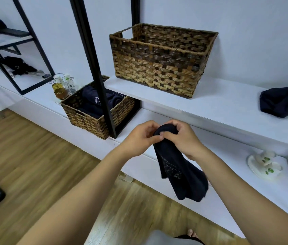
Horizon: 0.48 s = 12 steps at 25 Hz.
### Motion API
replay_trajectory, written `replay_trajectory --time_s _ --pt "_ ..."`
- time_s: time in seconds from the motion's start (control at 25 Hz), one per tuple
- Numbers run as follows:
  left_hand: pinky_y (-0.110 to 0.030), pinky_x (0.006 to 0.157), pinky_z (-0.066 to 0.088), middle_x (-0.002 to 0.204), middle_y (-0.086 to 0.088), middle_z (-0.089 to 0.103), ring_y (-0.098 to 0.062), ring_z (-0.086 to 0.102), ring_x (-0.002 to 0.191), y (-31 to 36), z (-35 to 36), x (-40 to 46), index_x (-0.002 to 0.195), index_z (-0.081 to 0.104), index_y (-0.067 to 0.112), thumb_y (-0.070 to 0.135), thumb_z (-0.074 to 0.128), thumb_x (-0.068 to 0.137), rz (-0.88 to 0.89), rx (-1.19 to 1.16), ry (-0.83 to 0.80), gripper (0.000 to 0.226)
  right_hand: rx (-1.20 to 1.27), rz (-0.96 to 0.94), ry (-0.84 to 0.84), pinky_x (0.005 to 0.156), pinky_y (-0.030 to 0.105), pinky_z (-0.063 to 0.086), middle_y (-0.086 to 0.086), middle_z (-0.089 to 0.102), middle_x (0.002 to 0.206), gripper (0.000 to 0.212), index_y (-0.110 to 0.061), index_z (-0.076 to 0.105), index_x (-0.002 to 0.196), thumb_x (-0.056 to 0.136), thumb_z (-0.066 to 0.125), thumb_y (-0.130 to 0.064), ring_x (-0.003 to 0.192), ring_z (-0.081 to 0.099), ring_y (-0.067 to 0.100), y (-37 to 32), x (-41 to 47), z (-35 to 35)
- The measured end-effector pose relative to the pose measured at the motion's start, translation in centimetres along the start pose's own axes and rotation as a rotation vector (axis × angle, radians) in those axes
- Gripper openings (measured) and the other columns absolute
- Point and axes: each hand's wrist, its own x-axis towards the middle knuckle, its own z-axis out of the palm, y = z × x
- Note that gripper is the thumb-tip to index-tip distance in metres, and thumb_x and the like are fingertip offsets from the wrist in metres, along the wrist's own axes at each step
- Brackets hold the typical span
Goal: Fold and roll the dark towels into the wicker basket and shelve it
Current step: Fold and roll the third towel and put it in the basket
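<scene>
Landmark: large basket, on upper shelf
Right of it: loose towel, same shelf
Below-left: small basket, towels inside
Before it: hands holding towel

We are counting two wicker baskets: a big basket on the upper shelf, a smaller basket on the lower ledge. We are seeing two loose dark towels, one held, one near the shelf's right edge.
</scene>
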Motion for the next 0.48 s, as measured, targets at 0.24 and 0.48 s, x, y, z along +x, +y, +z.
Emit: replay_trajectory --time_s 0.24,0.48 --pt "-0.031 0.077 0.055 0.090 0.000 0.070 -0.012 0.066 0.080 0.6 2.1 1.2 0.094 0.063 0.011 0.008 0.066 0.095 -0.035 -0.068 0.174 0.004 0.214 0.147 0.028 0.081 0.040 0.058 0.010 0.076 0.092 0.008 -0.005 0.068 0.099 0.092 0.070 -0.008 0.088 0.073 0.027 1.4 -1.3 -2.0" --pt "-0.045 0.072 0.062 0.075 -0.007 0.070 -0.025 0.070 0.072 2.4 4.4 1.5 0.079 0.064 0.012 0.042 0.071 0.088 -0.183 -0.004 0.357 0.032 -0.115 -0.067 0.366 0.059 0.023 0.046 -0.005 0.063 0.070 0.018 -0.018 0.059 0.075 0.090 0.069 -0.014 0.062 0.056 0.007 1.6 -1.3 -0.8"
